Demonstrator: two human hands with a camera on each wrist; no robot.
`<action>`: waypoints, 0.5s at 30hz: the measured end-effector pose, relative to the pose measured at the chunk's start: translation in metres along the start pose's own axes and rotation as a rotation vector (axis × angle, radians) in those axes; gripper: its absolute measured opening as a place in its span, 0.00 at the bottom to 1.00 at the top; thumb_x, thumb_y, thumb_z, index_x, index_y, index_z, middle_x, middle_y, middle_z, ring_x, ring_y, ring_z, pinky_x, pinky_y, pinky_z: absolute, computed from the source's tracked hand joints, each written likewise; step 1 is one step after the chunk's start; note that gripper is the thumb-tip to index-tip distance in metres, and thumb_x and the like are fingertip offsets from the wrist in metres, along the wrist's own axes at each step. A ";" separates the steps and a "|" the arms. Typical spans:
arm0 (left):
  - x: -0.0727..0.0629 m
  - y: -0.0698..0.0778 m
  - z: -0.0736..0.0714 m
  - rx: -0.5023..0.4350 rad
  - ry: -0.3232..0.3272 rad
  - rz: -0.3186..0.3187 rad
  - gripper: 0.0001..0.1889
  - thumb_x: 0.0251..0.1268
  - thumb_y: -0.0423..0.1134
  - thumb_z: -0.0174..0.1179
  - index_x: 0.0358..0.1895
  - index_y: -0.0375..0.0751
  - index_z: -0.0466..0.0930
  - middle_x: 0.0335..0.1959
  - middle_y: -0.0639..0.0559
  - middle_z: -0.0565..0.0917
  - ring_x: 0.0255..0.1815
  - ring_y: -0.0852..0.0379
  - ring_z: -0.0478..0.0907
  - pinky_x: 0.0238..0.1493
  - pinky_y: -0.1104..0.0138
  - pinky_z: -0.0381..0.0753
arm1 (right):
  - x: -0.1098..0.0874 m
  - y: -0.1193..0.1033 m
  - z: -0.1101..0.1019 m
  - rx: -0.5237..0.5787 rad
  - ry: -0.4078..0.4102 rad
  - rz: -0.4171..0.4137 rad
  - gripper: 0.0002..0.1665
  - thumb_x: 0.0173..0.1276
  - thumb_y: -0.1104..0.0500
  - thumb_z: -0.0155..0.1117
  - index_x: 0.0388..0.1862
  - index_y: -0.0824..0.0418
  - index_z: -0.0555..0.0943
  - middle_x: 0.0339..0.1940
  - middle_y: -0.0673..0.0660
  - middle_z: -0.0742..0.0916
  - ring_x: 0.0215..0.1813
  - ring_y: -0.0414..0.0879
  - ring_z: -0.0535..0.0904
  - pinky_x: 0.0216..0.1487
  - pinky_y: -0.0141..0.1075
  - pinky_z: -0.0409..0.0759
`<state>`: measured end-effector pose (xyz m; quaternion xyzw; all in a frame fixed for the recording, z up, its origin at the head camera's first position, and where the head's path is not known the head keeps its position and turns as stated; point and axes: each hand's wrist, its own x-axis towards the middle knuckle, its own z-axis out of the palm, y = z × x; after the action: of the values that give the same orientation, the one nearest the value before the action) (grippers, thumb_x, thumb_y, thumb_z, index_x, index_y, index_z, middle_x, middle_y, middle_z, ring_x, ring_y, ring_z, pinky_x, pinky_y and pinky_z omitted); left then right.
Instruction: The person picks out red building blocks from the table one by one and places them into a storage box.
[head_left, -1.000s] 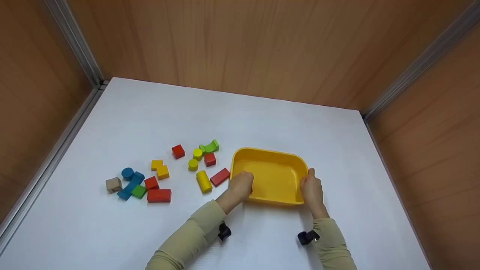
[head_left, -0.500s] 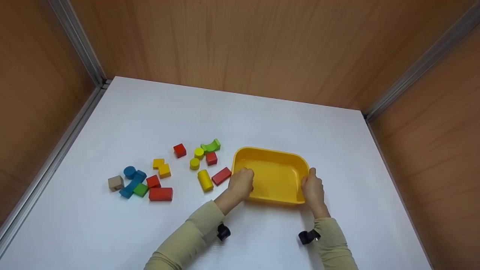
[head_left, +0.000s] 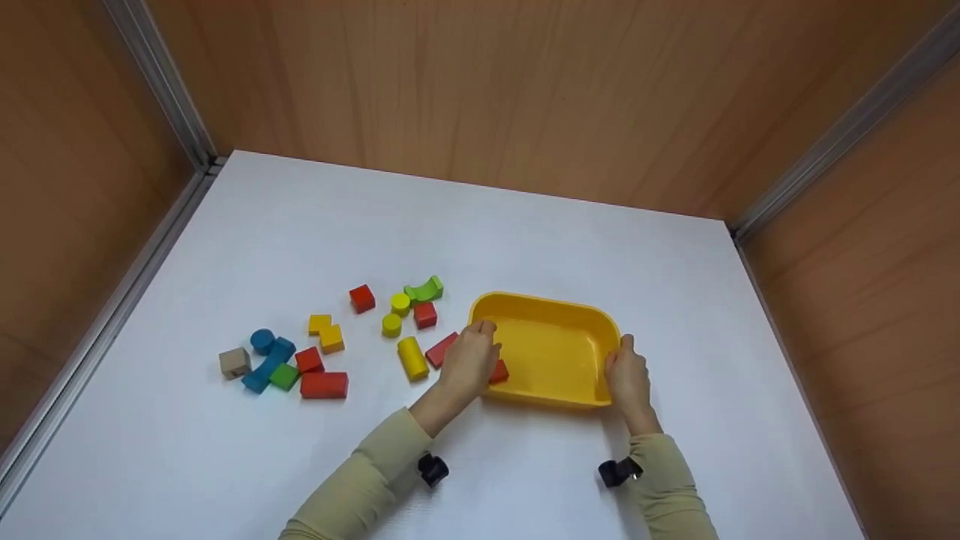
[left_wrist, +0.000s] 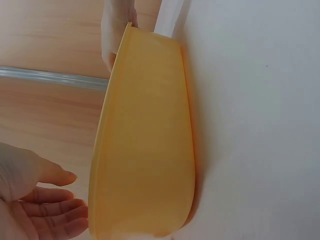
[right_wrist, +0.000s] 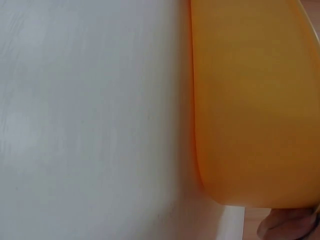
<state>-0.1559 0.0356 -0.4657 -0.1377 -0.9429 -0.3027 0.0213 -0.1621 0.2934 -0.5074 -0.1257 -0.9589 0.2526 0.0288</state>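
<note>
A yellow plastic tray (head_left: pixel 559 349) stands on the white table, a red block (head_left: pixel 501 372) lying in its near left corner. Over the tray's left rim is my left hand (head_left: pixel 469 358), its fingers parted and nothing between them. The left wrist view shows that same hand (left_wrist: pixel 42 205) with loosely bent fingers beside the tray wall (left_wrist: pixel 145 135). My right hand (head_left: pixel 628 379) grips the tray's right rim, thumb inside. Only part of its fingers (right_wrist: pixel 285 225) shows under the tray in the right wrist view. Nearest the left hand is a red oblong block (head_left: pixel 439 351), partly covered by it.
Left of the tray lie a yellow cylinder (head_left: pixel 412 358), a light green curved block (head_left: pixel 425 289), a red cube (head_left: pixel 425 315) and small yellow discs (head_left: pixel 391 325). Farther left are a blue curved block (head_left: pixel 268 365), a red oblong (head_left: pixel 324 385) and a wooden cube (head_left: pixel 235 363). Wooden walls border the table.
My left hand has loosened from a fist and drawn slightly left and up, leaving the red block in the tray. The right hand keeps its hold on the rim.
</note>
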 end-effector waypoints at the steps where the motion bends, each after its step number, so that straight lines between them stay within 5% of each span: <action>1: -0.001 -0.001 -0.001 0.008 0.019 0.003 0.17 0.56 0.36 0.60 0.47 0.33 0.72 0.40 0.44 0.76 0.37 0.52 0.75 0.42 0.65 0.77 | 0.000 0.000 0.000 -0.002 0.003 -0.008 0.09 0.66 0.65 0.44 0.43 0.68 0.62 0.22 0.62 0.77 0.18 0.49 0.71 0.15 0.37 0.69; 7: -0.005 -0.012 -0.007 0.093 0.100 0.005 0.17 0.54 0.36 0.61 0.46 0.33 0.71 0.38 0.44 0.74 0.37 0.52 0.73 0.41 0.65 0.77 | 0.000 0.001 0.001 -0.020 0.017 -0.029 0.10 0.65 0.65 0.45 0.43 0.70 0.63 0.21 0.62 0.77 0.17 0.48 0.71 0.14 0.35 0.68; 15: -0.009 -0.028 -0.008 0.198 0.114 -0.038 0.17 0.54 0.32 0.59 0.48 0.31 0.70 0.41 0.41 0.71 0.42 0.48 0.69 0.42 0.61 0.75 | 0.000 0.000 0.000 -0.007 0.012 -0.015 0.10 0.66 0.65 0.45 0.44 0.69 0.63 0.23 0.63 0.77 0.19 0.48 0.71 0.15 0.36 0.68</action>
<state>-0.1548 0.0073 -0.4760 -0.0998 -0.9678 -0.2158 0.0826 -0.1622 0.2929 -0.5075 -0.1200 -0.9605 0.2484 0.0361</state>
